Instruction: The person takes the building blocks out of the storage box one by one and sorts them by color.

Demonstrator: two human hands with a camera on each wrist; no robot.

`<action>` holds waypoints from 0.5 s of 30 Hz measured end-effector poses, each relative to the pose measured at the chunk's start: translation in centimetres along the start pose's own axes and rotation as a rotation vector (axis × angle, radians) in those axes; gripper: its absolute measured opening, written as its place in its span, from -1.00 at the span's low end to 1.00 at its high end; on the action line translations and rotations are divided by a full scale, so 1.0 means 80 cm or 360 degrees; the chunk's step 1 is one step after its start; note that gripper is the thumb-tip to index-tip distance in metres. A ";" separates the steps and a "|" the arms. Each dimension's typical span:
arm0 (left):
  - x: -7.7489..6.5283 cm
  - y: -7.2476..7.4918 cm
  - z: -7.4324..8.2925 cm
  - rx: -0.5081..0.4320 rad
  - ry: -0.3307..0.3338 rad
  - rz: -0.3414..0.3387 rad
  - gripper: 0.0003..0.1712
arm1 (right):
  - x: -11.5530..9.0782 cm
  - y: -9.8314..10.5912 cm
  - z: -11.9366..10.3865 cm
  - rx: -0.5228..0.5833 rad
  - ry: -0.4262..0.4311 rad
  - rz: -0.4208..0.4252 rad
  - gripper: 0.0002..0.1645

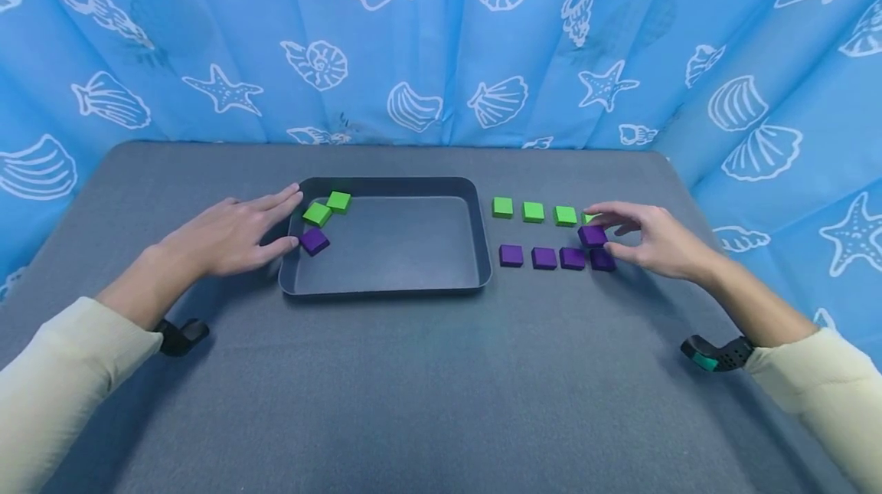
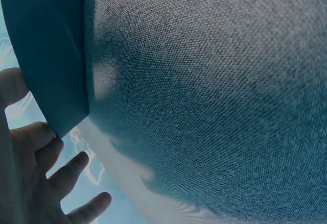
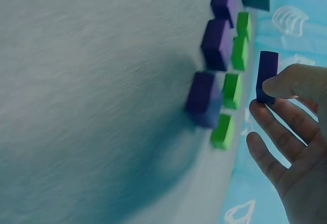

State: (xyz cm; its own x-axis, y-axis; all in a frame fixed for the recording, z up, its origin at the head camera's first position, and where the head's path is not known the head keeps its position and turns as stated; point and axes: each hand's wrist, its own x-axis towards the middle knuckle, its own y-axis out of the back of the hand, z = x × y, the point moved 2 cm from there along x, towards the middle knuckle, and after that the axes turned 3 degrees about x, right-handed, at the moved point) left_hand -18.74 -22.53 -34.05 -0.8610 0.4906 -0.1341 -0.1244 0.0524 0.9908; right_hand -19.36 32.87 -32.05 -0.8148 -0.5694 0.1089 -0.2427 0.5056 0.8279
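Note:
My right hand (image 1: 658,243) pinches a purple block (image 1: 592,236) between thumb and fingers. In the right wrist view this held block (image 3: 267,70) is raised above the table. Below it are a row of purple blocks (image 1: 544,258) and, behind that, a row of green blocks (image 1: 534,211), one partly hidden by my fingers. My left hand (image 1: 230,237), fingers extended, touches the left rim of a dark rectangular tray (image 1: 386,293). Two green blocks (image 1: 318,214) and one purple block (image 1: 315,241) lie inside the tray at its left end.
The grey table (image 1: 427,387) has rounded back corners. A blue curtain (image 1: 441,42) printed with white shells and starfish hangs behind it and along the right side. Each wrist wears a black band, such as the right wrist's band (image 1: 734,354).

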 end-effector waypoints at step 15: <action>-0.003 0.000 -0.001 -0.0023 0.0008 -0.0005 -0.16 | -0.062 0.003 0.048 -0.0071 -0.0222 0.0138 -0.34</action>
State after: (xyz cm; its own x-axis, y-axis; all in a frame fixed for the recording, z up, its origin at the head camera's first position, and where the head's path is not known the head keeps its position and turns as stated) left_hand -18.56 -22.71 -34.01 -0.8630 0.4863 -0.1372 -0.1343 0.0410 0.9901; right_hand -17.41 38.32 -34.49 -0.8976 -0.4279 0.1063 -0.1471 0.5180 0.8427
